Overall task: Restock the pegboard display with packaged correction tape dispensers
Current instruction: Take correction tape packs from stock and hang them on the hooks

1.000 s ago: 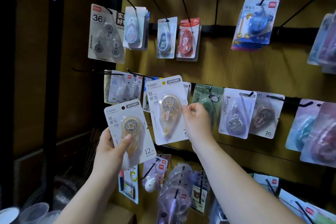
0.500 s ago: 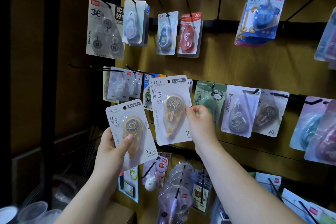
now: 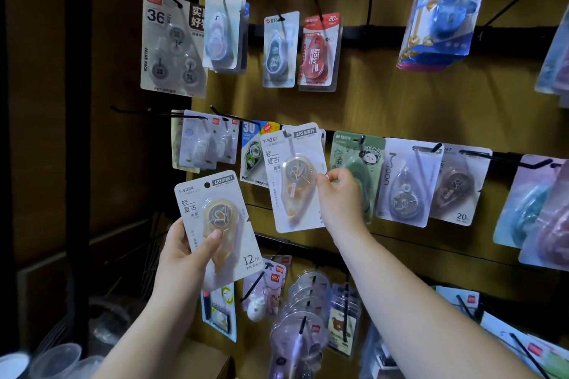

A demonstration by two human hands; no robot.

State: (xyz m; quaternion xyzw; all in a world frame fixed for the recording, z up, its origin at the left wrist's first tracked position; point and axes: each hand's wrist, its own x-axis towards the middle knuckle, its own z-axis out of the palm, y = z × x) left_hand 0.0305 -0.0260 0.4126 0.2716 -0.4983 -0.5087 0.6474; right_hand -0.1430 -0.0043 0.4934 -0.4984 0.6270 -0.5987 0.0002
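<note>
Pinching right edge of a tape pack (image 3: 295, 181) w/ right hand (image 3: 338, 194), clamping thumb + curled fingertips on the card. Holding it flat vs the pegboard (image 3: 400, 108), middle row, between a green-wheel pack (image 3: 254, 157) on the left and a green panda pack (image 3: 358, 157) on the right, overlapping the left one. Looking to be threading the top hole onto a black hook (image 3: 287, 133); seeing the hook tip right at the hole, but not managing to tell depth on the hook or whether hanging free yet

Gripping a second tape pack (image 3: 215, 224) in left hand (image 3: 181, 255), lower + further left, well off the board and off any hook. Pressing thumb across the clear bubble, wrapping the other fingers behind the card, mostly hidden there

Judging progress as mid-job. Already hanging on top + middle rows: plenty of stock, incl. a triple pack (image 3: 172, 46), a red pack (image 3: 318, 49), a blue pack (image 3: 443, 15) top right. Remaining, as far as showing: seating pack no. 1 fully, letting go, then finding a hook for pack no. 2, prob. w/ matching cards. Needing care there: keeping the card square to the hook so as not to be tearing the hole, and not knocking neighbours off. Not guessing at qty left beyond these two
</note>
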